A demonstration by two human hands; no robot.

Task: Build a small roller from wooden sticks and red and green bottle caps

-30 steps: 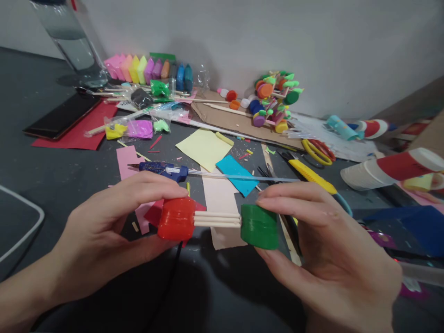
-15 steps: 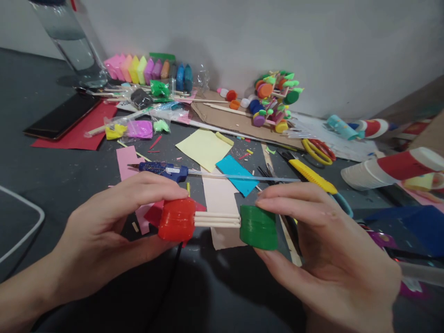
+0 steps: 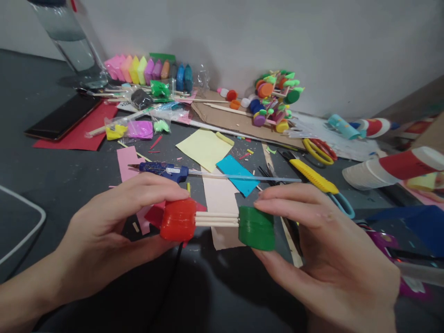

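My left hand [image 3: 114,226] pinches a red piece [image 3: 178,219], which looks like bottle caps joined together, between fingers and thumb. In the fingers of my right hand [image 3: 326,254] is a similar green piece [image 3: 256,228], also like joined bottle caps. Several short pale wooden sticks [image 3: 217,219] bridge the two, lying side by side and reaching the inner face of each. All of this is held up above the dark table. Just beyond my left fingers lies a blue glue gun [image 3: 169,171], with a clear glue stick [image 3: 249,177] extending from its back.
Paper pieces, pale yellow [image 3: 204,149] and blue [image 3: 237,175], lie mid-table. A yellow cutter [image 3: 312,175] and scissors [image 3: 319,151] are at right, near paper cups [image 3: 367,175]. Behind stand a cap-and-stick model [image 3: 275,99], clay packs [image 3: 149,69] and a water bottle [image 3: 74,46]. A phone [image 3: 64,115] lies left.
The hands have drawn very slightly closer, the red piece shifting a little right and the green piece a little left. Both grips look the same.
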